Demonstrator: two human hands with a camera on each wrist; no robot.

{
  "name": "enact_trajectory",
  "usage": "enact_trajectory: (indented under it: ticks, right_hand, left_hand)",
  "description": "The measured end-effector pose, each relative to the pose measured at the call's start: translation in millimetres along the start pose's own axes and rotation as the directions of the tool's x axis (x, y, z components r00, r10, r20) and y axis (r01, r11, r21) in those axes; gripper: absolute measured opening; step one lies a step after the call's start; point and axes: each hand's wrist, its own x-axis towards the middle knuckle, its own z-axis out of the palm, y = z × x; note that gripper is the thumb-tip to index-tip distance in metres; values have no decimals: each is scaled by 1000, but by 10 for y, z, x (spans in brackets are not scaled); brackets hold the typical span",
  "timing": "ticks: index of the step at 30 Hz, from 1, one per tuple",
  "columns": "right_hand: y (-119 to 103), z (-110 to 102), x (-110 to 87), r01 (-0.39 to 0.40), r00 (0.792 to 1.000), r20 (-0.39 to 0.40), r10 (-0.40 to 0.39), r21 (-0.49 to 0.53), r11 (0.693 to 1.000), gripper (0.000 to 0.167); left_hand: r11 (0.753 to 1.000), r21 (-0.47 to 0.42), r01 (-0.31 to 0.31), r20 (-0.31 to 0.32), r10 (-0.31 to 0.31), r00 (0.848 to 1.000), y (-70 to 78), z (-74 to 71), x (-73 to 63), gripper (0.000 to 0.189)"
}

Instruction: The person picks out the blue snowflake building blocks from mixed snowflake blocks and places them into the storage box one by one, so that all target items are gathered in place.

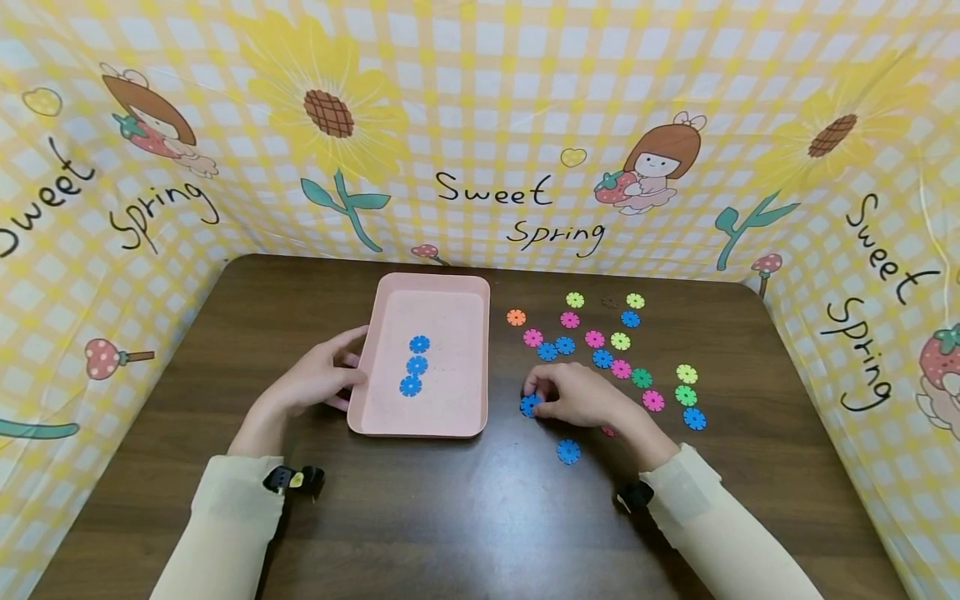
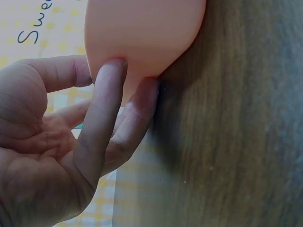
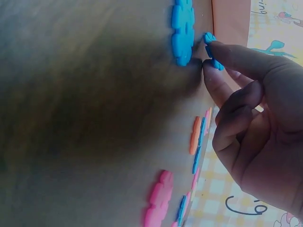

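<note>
My right hand (image 1: 581,396) pinches a blue notched plastic disc (image 1: 529,406) between thumb and fingertips, just right of the pink tray (image 1: 483,358). The right wrist view shows this disc (image 3: 209,39) tilted on edge in the fingers, apart from a second blue disc nearby. My left hand (image 1: 311,375) touches the tray's left side; in the left wrist view its fairly straight fingers (image 2: 102,109) rest against the outer wall. Inside the tray three blue discs (image 1: 417,365) form a row, edges touching or nearly so. Another blue disc (image 1: 568,452) lies in front of my right hand.
Several loose discs are spread over the table's right side, among them an orange disc (image 1: 516,317), a pink disc (image 1: 653,401), a green disc (image 1: 641,377) and a yellow disc (image 1: 686,374). A checked cloth (image 1: 495,108) hangs behind the brown table (image 1: 420,517) and along its sides.
</note>
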Motion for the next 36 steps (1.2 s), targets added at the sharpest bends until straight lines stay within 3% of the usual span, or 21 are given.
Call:
enact_trajectory:
  ticks: [7,12,19,36]
  right_hand:
    - [3,-8,12,54,998,-25,-53,39,998,11]
    - [-50,-26,76,83,996,-34,-80,126,989,12]
    - [-212,-67,211,157,984,-118,-135,193,969,13]
    - [-735,63,925,202,940,-329,-91,320,926,18]
  left_hand:
    - [1000,5,0,-3,0,1000,3,2,-8,85]
    - [1000,9,1,-5,-1,1000,-5,-2,-11,84]
    - [1000,0,-3,-3,3,1000,4,2,-6,84]
    - [1000,-6,3,-7,-3,1000,13,5,-25,83]
